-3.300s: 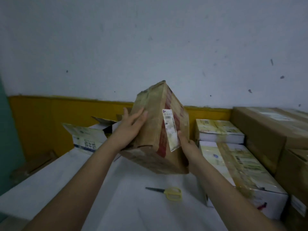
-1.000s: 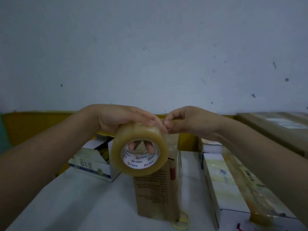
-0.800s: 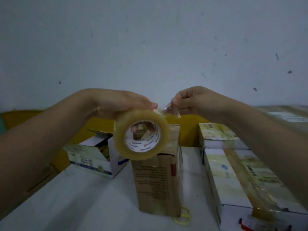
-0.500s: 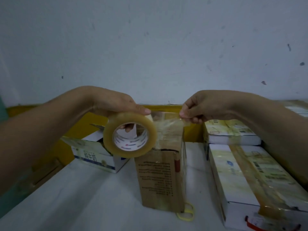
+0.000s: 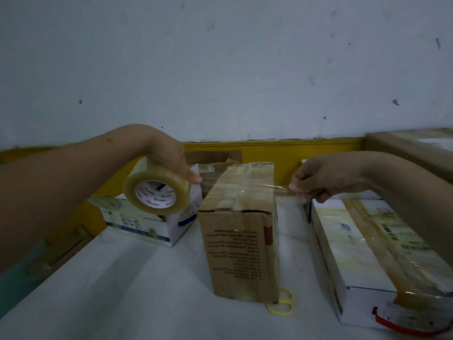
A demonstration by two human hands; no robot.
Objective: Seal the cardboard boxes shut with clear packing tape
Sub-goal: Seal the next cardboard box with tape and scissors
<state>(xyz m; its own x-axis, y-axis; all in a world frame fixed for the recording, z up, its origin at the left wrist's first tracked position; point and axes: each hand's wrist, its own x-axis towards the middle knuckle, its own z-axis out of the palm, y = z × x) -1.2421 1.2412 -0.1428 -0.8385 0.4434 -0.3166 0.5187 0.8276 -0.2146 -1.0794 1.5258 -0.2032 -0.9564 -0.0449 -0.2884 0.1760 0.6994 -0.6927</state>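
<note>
Brown box: a tall cardboard box point(image 5: 239, 251) stands upright near the middle of the white counter point(image 5: 122, 290), its top flaps folded down with a dark gap showing along the near edge. Printed text covers the near face, and a red mark sits at its upper right corner.
Tape strip: a clear strip of packing tape point(image 5: 279, 188) is stretched level across the box top, running from the roll to the right hand and passing beyond the box's right edge.
Tape roll: the tape roll point(image 5: 157, 190) is held up just left of the box top, its white printed core facing the viewer.
Left hand: the left hand point(image 5: 169, 158) grips the roll from above, fingers curled over its outer face, thumb tip pointing toward the box.
Right hand: the right hand point(image 5: 323, 176) hovers just right of the box; its fingers point(image 5: 294, 185) pinch the free end of the strip.
Scissors: yellow scissor handles point(image 5: 280, 304) poke out from behind the box's lower right corner; the blades are hidden.
Left carton: a white printed carton point(image 5: 147, 222) with an open flap lies behind and to the left of the brown box.
Right carton: a long white carton point(image 5: 362, 261), already taped lengthwise, lies to the right with a red handle at its near end.
Far boxes: a large brown box point(image 5: 411, 150) sits at the far right.
Backdrop: a pale wall point(image 5: 220, 69) above a yellow band point(image 5: 306, 148).
</note>
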